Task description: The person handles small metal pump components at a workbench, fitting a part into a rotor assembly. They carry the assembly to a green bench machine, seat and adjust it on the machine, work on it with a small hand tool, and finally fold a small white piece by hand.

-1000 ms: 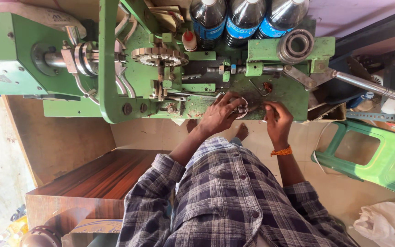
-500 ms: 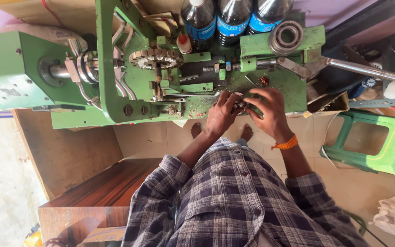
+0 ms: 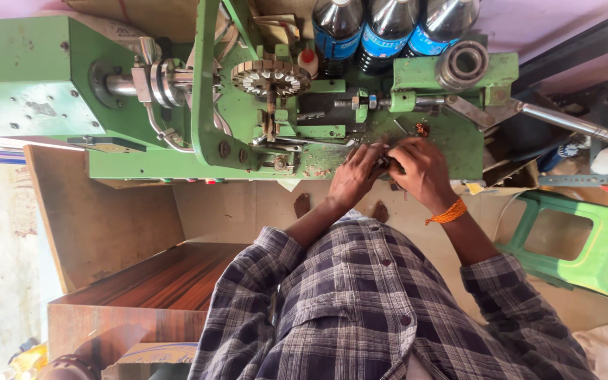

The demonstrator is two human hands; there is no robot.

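My left hand and my right hand meet fingertip to fingertip over the bed of a green machine. Both pinch a small dark metal part, mostly hidden by the fingers. An orange thread band circles my right wrist. To the left of my hands stand a toothed metal wheel and a shaft with shiny collars. My checked shirt sleeves fill the lower middle.
Three dark plastic bottles stand behind the machine, with a steel bearing ring and a long lever handle at the right. A green plastic stool sits at the right. A wooden box stands at the lower left.
My right hand has moved left to join the left hand, and both now close over the small part. The view has shifted a little.
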